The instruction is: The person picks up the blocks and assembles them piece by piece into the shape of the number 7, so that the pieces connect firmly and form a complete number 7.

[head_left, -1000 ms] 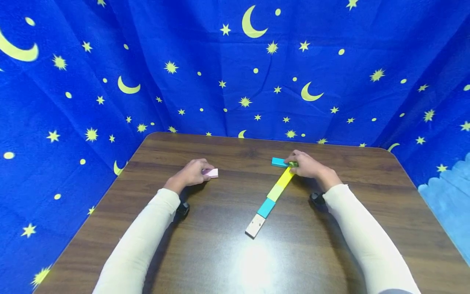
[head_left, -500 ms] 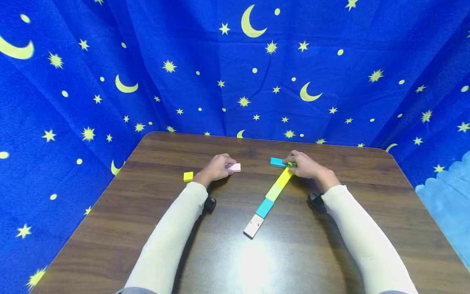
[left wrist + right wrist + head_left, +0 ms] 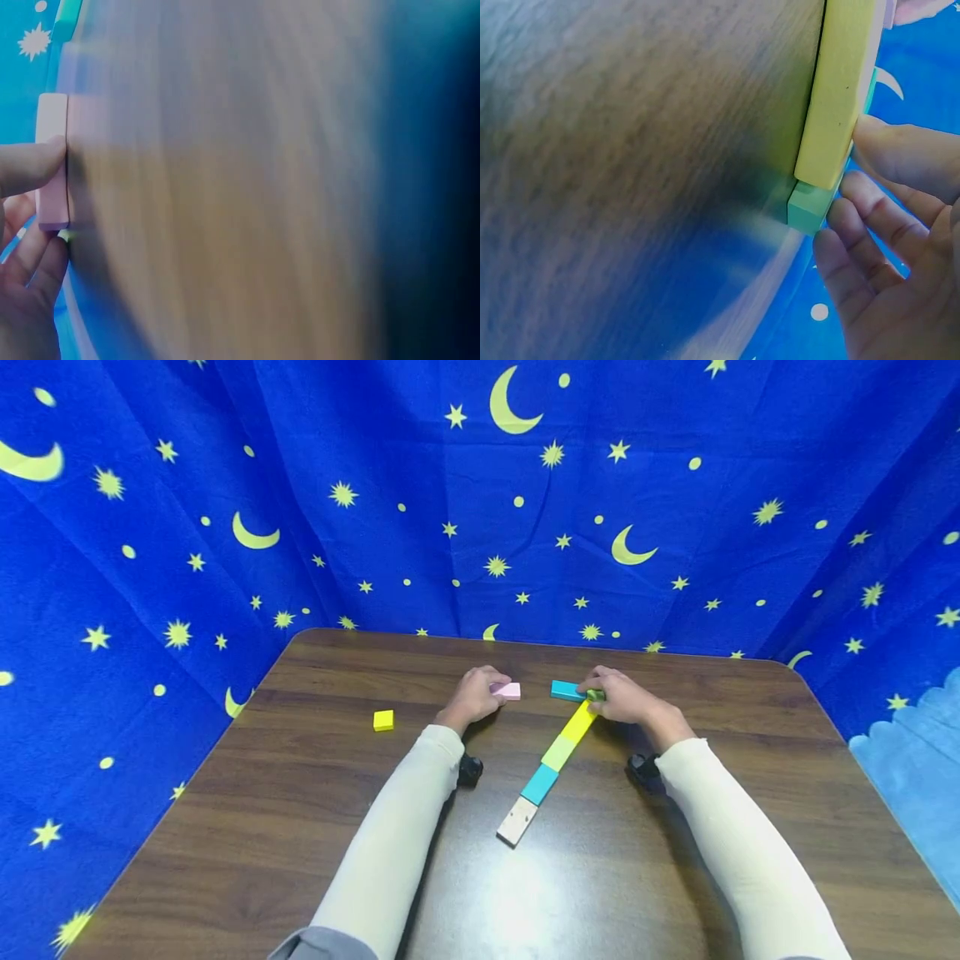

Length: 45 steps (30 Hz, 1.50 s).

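Observation:
My left hand point(image 3: 472, 695) pinches a pink block point(image 3: 510, 692) between thumb and fingers, left of the blue block point(image 3: 566, 690). The left wrist view shows the thumb across the pink block point(image 3: 52, 199). My right hand point(image 3: 626, 697) pinches a green block point(image 3: 596, 695) at the far end of a slanting row. The fingers partly hide it; in the right wrist view the thumb also lies against the yellow block point(image 3: 838, 97), beside the green block point(image 3: 808, 210). From the green block the row runs towards me: yellow point(image 3: 580, 721), pale green point(image 3: 558, 752), blue point(image 3: 540, 784) and whitish point(image 3: 517, 822) blocks.
A separate yellow block point(image 3: 383, 720) lies on the left of the brown wooden table point(image 3: 360, 827). Behind the table's far edge hangs a blue curtain point(image 3: 420, 468) with moons and stars. Pale blue fabric point(image 3: 915, 768) shows at the right.
My left hand has moved right with the pink block, closing on the blue block. This has uncovered the separate yellow block. The right hand has stayed at the row's far end.

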### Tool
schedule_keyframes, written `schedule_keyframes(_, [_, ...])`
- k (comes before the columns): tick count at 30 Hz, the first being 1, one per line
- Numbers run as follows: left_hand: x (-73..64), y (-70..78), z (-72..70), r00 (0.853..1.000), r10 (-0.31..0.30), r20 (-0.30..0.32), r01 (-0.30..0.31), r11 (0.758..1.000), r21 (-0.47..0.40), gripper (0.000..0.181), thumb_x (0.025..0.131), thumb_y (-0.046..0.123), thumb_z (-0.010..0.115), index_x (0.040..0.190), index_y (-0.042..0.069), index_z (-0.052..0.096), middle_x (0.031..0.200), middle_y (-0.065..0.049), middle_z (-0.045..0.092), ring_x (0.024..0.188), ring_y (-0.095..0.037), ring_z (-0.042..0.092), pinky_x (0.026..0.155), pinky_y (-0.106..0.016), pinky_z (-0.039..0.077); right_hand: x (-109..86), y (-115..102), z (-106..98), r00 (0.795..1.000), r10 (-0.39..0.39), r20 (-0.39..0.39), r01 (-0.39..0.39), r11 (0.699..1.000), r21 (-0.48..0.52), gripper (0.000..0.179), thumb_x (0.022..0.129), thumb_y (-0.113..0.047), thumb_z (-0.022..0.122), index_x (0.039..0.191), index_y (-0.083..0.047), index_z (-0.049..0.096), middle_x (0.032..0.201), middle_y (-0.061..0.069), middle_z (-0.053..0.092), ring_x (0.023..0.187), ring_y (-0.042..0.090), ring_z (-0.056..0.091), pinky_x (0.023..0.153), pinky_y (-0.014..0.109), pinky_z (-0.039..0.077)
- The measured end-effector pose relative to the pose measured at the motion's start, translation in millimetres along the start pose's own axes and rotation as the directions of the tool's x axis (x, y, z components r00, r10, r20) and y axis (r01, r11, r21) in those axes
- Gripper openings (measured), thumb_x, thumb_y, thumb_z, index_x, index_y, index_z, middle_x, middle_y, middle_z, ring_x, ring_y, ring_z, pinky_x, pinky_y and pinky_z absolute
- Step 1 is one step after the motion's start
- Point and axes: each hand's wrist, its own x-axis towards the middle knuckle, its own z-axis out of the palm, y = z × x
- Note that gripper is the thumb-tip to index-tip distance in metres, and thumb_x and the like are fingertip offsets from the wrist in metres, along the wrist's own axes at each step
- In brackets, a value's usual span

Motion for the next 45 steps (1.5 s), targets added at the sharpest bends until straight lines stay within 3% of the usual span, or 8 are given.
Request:
schedule_keyframes(16, [13.3, 25.2, 20.9, 1.0, -0.012, -0.018, 0.011, 0.999, -0.036, 0.037, 0.085, 0.009, 0.073, 0.122, 0.01, 0.071, 0.122, -0.008, 0.069, 0.119, -0.029, 0.059, 0.106, -0.037, 0.045, -0.3, -4.4, 0.4, 1.0, 0.019, 0.007, -0.019, 1.0, -0.009, 0.036, 0.088, -0.005, 0.064, 0.124, -0.006, 0.069, 0.12, 0.019, 0.059, 0.109, 0.035, 0.055, 0.098, 0.054, 0.047])
schedule_keyframes(23, [16.3, 34.4, 25.9, 0.999, -0.032, 0.01, 0.032, 0.999, -0.024, 0.036, 0.089, 0.01, 0.071, 0.125, 0.012, 0.07, 0.128, -0.006, 0.067, 0.123, -0.028, 0.056, 0.108, -0.036, 0.043, 0.0, -4.6, 1.3, 1.0, 0.007, -0.004, -0.007, 1.0, -0.025, 0.034, 0.087, -0.004, 0.065, 0.121, -0.007, 0.071, 0.119, 0.02, 0.06, 0.111, 0.038, 0.056, 0.1, 0.056, 0.046])
schedule_keyframes(33, [21.9, 35.2, 27.0, 0.998, -0.063, 0.004, 0.063, 0.998, -0.017, 0.036, 0.089, 0.01, 0.071, 0.125, 0.013, 0.07, 0.131, -0.004, 0.067, 0.125, -0.026, 0.057, 0.11, -0.035, 0.043, 1.4, -5.2, 0.2, 1.0, -0.013, -0.005, 0.013, 0.999, -0.032, 0.033, 0.087, -0.003, 0.065, 0.119, -0.006, 0.072, 0.118, 0.02, 0.061, 0.11, 0.037, 0.056, 0.099, 0.056, 0.046])
schedule_keyframes(45, [26.8, 37.2, 31.0, 1.0, -0.001, 0.004, 0.001, 1.0, -0.03, 0.034, 0.088, 0.008, 0.071, 0.122, 0.01, 0.071, 0.126, -0.007, 0.069, 0.122, -0.027, 0.06, 0.11, -0.036, 0.043, -0.5, -0.6, 1.0, 1.0, -0.005, -0.011, 0.005, 1.0, -0.02, 0.033, 0.088, -0.003, 0.064, 0.121, -0.007, 0.071, 0.121, 0.022, 0.059, 0.112, 0.039, 0.054, 0.101, 0.058, 0.045])
